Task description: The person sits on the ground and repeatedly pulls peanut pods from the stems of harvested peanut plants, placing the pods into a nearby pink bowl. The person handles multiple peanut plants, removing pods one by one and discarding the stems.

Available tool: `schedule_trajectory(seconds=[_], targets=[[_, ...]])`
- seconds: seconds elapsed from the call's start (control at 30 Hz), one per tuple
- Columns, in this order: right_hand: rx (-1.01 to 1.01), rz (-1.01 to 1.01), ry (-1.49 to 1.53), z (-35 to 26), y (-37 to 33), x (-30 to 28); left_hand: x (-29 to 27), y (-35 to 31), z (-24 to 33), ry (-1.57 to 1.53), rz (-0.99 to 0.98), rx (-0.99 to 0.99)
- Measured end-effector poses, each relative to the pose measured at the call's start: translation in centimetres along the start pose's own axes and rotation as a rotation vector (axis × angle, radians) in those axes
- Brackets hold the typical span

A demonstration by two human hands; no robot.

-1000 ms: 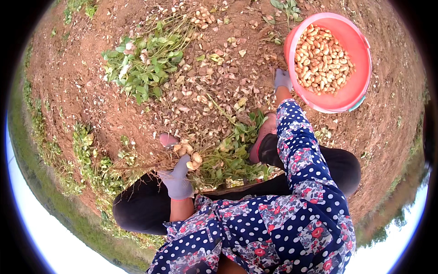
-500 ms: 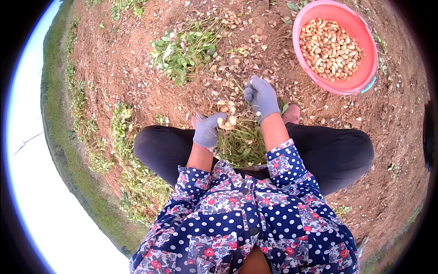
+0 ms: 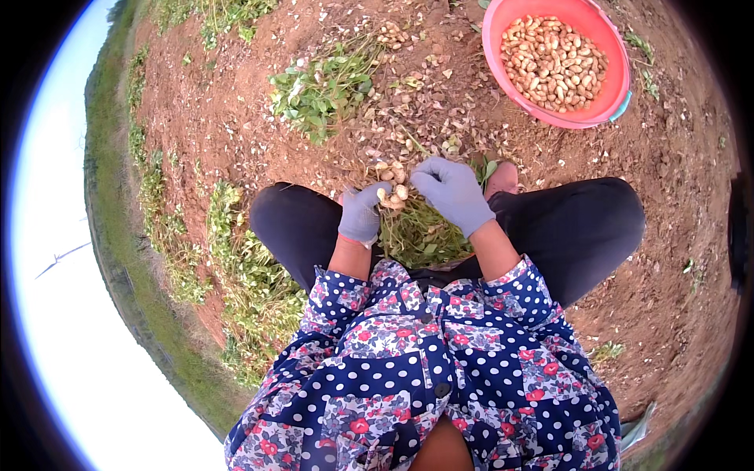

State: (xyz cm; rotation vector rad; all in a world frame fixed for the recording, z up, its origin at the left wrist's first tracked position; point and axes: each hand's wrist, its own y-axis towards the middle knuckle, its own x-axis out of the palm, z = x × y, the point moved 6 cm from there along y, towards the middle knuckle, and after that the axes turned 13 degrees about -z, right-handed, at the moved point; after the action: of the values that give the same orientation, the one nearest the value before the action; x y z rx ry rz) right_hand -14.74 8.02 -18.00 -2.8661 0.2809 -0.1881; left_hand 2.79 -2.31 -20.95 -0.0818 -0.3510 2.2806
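Observation:
My left hand (image 3: 362, 213), in a grey glove, is closed round the root end of a peanut plant (image 3: 428, 238). Its leafy stems hang down between my legs. Pale peanut pods (image 3: 393, 196) cluster at the root end, beside my left fingers. Close to the right of these pods is my right hand (image 3: 455, 193), gloved the same way. The right fingers are bent and drawn together toward the cluster; whatever may be in them is hidden by the back of the hand.
A pink bucket (image 3: 493, 59) holding many picked peanuts (image 3: 556, 67) stands ahead on the right. Ahead on the left, another pulled peanut plant (image 3: 322, 94) lies on the reddish soil. More plants (image 3: 247, 271) lie along the left. My bent legs flank the hands.
My right hand has come down and back toward the pods in my left hand, from farther ahead. The left hand keeps its hold. The whole view has shifted slightly.

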Motion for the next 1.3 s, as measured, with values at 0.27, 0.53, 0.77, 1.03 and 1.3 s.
schedule_trajectory(seconds=[0.27, 0.53, 0.77, 1.03, 1.3], targets=[[-0.091, -0.024, -0.361, -1.3, 0.9, 1.0, 2.3, -1.0, 3.1, -0.244, -0.079, -0.199], [-0.041, -0.169, -0.549, -2.1, 0.7, 1.4, 1.6, -0.4, 3.2, -0.055, 0.083, -0.131], [-0.051, -0.596, 0.538, -2.0, -1.9, 2.9, -2.5, 1.2, 2.7, -0.143, 0.270, 0.019], [0.043, -0.063, 0.345, -1.0, 0.6, -2.2, -0.8, 0.8, 3.6, -0.231, 0.278, -0.007], [-0.234, 0.004, -0.413, -0.6, 1.7, 2.6, 0.6, 0.4, 2.4, 0.099, 0.099, 0.004]])
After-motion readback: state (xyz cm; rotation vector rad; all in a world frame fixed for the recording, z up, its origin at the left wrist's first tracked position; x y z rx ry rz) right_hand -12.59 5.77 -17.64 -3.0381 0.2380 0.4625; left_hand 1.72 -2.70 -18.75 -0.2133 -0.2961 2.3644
